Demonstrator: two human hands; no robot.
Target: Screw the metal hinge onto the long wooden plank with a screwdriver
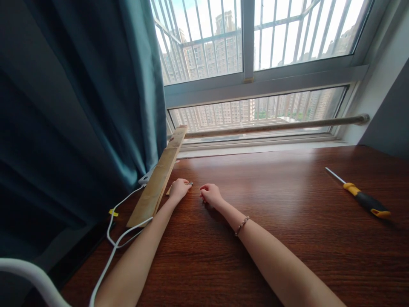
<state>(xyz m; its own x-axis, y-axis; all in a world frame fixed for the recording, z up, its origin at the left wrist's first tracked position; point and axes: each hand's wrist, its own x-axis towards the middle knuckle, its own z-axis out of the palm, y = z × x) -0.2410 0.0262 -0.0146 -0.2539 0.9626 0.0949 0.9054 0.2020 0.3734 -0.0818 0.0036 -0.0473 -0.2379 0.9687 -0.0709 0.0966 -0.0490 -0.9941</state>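
My left hand (179, 190) is closed, with a small dark metallic piece (191, 183) showing at its fingertips; its exact kind is too small to tell. A short way to the right, my right hand (211, 194) hovers at or just over the brown wooden tabletop (255, 187), fingers curled together. Whether anything sits inside those fingers is hidden. Beside my left hand lies a long wooden board (156, 183), slanting toward the window. A small bit of wood (168, 192) peeks out between that board and my left wrist.
A yellow and black screwdriver (364, 198) lies at the right of the table. White cable (111, 251) loops at the left, running to a white power strip (147, 177) by the blue curtain (128, 85). A horizontal pipe (275, 127) crosses before the window.
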